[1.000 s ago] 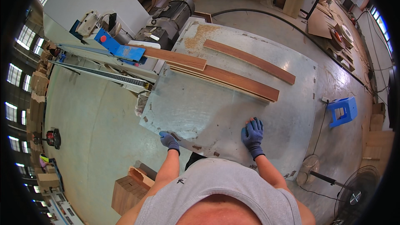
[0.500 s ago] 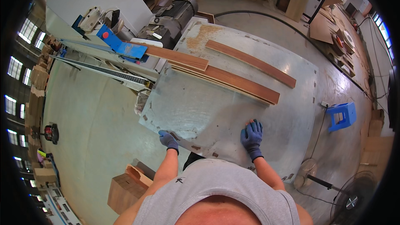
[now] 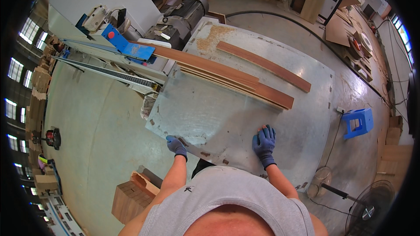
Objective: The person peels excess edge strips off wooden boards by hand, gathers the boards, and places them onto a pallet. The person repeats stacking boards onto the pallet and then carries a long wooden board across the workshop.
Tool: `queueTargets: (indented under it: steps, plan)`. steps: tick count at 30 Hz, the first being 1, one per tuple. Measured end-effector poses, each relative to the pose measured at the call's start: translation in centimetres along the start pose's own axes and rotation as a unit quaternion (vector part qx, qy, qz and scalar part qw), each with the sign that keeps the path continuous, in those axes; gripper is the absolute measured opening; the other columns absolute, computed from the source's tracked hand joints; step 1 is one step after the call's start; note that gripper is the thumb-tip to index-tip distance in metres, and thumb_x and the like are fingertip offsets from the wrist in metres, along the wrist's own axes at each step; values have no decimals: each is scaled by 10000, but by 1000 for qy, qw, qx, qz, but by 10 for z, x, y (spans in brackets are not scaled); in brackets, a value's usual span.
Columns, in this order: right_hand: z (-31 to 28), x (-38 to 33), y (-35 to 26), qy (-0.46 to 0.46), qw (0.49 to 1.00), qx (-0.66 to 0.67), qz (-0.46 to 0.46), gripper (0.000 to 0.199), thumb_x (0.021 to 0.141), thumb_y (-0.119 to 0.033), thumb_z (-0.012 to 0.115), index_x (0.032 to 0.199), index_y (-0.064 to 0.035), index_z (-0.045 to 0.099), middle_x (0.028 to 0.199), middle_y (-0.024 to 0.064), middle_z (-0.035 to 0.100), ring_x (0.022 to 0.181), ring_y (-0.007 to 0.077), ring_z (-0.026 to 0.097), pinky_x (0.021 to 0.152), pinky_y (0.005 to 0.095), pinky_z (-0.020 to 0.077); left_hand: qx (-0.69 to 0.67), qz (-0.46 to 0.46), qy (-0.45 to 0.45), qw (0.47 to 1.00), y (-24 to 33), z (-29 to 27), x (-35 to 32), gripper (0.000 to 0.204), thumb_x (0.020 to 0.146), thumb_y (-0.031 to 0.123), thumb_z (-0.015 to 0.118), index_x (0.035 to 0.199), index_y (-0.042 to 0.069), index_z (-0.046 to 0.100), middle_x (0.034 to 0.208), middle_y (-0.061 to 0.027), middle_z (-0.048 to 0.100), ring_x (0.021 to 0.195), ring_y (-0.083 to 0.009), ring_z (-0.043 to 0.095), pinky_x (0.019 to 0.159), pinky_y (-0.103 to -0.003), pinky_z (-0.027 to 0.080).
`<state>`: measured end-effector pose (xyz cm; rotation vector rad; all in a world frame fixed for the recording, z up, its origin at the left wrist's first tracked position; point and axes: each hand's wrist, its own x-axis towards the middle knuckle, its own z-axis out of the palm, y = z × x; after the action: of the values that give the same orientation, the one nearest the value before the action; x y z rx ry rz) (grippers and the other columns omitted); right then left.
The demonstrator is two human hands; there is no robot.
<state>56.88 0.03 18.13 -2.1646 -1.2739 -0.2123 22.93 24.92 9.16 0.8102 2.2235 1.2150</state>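
I stand at a large grey metal table. My left hand, in a blue glove, grips the table's near edge. My right hand, also gloved in blue, lies flat on the tabletop with the fingers spread. A stack of long brown wooden boards lies across the table's far half, one end reaching into the machine. A single brown board lies apart behind the stack. Both hands are well short of the boards.
A woodworking machine with a blue guard and a grey motor stands at the table's far left. A blue plastic stool and a floor fan are on the right. Wooden blocks sit by my left leg. Sawdust lies on the table's far end.
Both hands stay where they were on the table. The view has shifted slightly as my head moved; the boards lie where they were.
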Motion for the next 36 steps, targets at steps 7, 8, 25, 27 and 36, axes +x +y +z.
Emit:
queueTargets:
  steps: [7,8,25,27,36]
  plan:
    - [2,-1,-1,-5,1000,0,7,285,790,-146,687,1051,-37,725,1251,195,671,1231,425,590,1116,557,398,-14,0,-22,1000,-2,-2,4,666,1051,483,426,885,-104,692,863,-283,726,780,-453,670,751,-518,500]
    - [2,-1,0,-4,1000,-2,7,286,790,-146,688,1053,-38,725,1256,195,670,1233,425,589,1118,557,396,-5,-1,-15,1000,-3,-1,5,668,1052,486,426,892,-106,694,866,-288,725,788,-460,673,754,-519,502]
    - [9,-5,5,-12,1000,-9,-15,296,806,-163,687,1071,-36,716,1228,198,671,1222,422,591,1121,559,392,13,-20,-7,1000,-1,0,0,654,1049,479,429,972,-110,703,926,-324,721,869,-496,687,774,-535,518]
    - [9,10,0,-22,999,-7,-27,300,809,-158,687,1081,-34,711,1209,199,671,1213,425,592,1117,557,396,29,7,4,1000,1,5,-5,646,1047,480,434,978,-103,704,935,-323,723,877,-497,687,782,-538,518]
    - [44,236,-108,16,981,63,-184,404,857,-226,723,1221,-58,673,1210,193,653,1232,405,568,1086,539,405,31,-32,-13,999,-4,2,1,626,1058,483,432,1031,-89,684,992,-323,716,937,-506,675,821,-545,512]
